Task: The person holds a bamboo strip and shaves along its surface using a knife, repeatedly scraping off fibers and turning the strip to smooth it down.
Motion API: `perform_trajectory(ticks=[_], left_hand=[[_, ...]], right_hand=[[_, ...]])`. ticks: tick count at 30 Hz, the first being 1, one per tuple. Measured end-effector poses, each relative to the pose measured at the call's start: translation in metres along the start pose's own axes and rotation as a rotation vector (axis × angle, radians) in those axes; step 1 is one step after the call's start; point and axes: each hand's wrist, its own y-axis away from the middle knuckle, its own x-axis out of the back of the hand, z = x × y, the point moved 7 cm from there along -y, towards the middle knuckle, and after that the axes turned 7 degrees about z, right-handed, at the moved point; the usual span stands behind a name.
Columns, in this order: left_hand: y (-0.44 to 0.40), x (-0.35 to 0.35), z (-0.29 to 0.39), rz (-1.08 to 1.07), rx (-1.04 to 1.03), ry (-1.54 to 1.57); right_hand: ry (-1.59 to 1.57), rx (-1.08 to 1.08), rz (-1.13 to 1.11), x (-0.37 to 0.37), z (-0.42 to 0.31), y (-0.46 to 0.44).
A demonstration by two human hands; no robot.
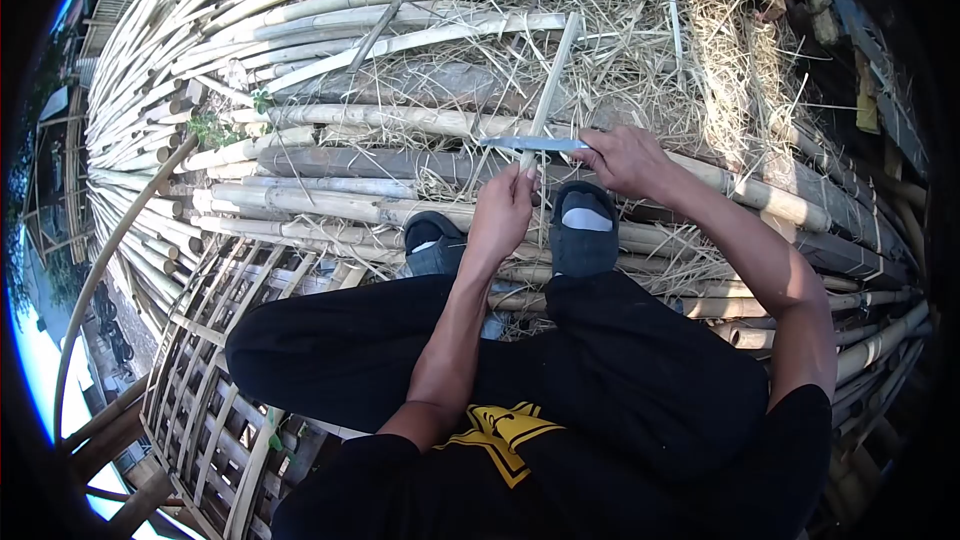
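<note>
**A knife (520, 143) held across a bamboo strip (554, 70), both hands closed**

At the far left of my view I have a thick stack of bamboo poles (140, 150), cut ends facing inward, and below them a slatted lattice (215, 410) that reaches to the bent left leg (335, 345). Next comes the left shoe (436, 250), dark, planted among the poles underfoot.

Just right of it I see the left hand (504, 208), thumb and fingers pinched shut on the near end of the strip. The strip rises from that grip, slightly tilted to the right, its far end near the tip of a long curved slat (410, 43). Just beyond the fingertips the blade crosses the strip nearly square, pointing left; I cannot tell whether its edge bites in.

The right shoe (584, 240) sits below and right of the crossing. Above it, the right hand (628, 162) is wrapped firmly around the knife's handle end, which I mostly can't see. Farther right, pale straw-like strands (740, 70) lie heaped in sun and shade.
</note>
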Motion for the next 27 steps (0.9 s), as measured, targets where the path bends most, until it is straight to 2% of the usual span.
perform_trajectory(ticks=[2,3,5,7,8,10,11,13,14,16,17,19,21,23,24,27], left_hand=[[0.01,-0.001,-0.005,-0.06,0.024,0.009],[0.017,-0.003,-0.008,-0.116,0.047,0.017],[0.019,-0.002,0.007,-0.108,-0.015,0.043],[0.014,-0.009,0.006,-0.179,0.054,0.202],[0.01,-0.015,-0.001,-0.2,0.096,0.304],[0.009,-0.02,-0.01,-0.22,0.153,0.346],[0.008,-0.022,-0.013,-0.232,0.198,0.384],[0.007,-0.024,-0.01,-0.248,0.236,0.407],[0.006,-0.023,-0.009,-0.243,0.215,0.402],[0.008,-0.021,-0.009,-0.238,0.197,0.39],[0.01,-0.017,-0.007,-0.214,0.17,0.353],[0.008,-0.015,-0.005,-0.196,0.127,0.317],[0.005,-0.011,-0.004,-0.096,-0.028,0.101],[0.002,-0.01,0.0,-0.115,0.02,0.08],[0.003,-0.008,-0.003,-0.118,0.084,0.056],[0.002,-0.005,-0.01,-0.087,0.088,0.1]], right_hand=[[0.004,-0.357,0.174,0.022,0.09,-0.014],[0.15,-0.537,0.143,0.05,0.137,-0.011],[0.222,-0.666,0.101,0.089,0.203,0.007],[0.24,-0.569,0.283,0.107,0.232,0.017],[0.243,-0.568,0.277,0.109,0.213,0.014],[-0.072,-0.609,0.304,0.092,0.163,0.016],[-0.176,-0.533,0.292,0.075,0.132,0.013],[-0.204,-0.284,0.079,0.036,0.071,0.005],[-0.222,-0.212,-0.014,0.028,0.034,0.005],[-0.278,-0.113,-0.061,0.005,0.002,0.006],[-0.285,-0.115,-0.057,-0.002,0.005,0.006],[-0.072,0.067,0.089,0.008,0.006,-0.002],[-0.034,0.045,0.075,0.015,0.01,-0.006],[-0.008,-0.018,-0.039,0.017,0.02,-0.012],[0.034,-0.007,0.005,0.015,0.023,-0.012],[0.064,-0.071,0.056,0.023,0.035,-0.022]])
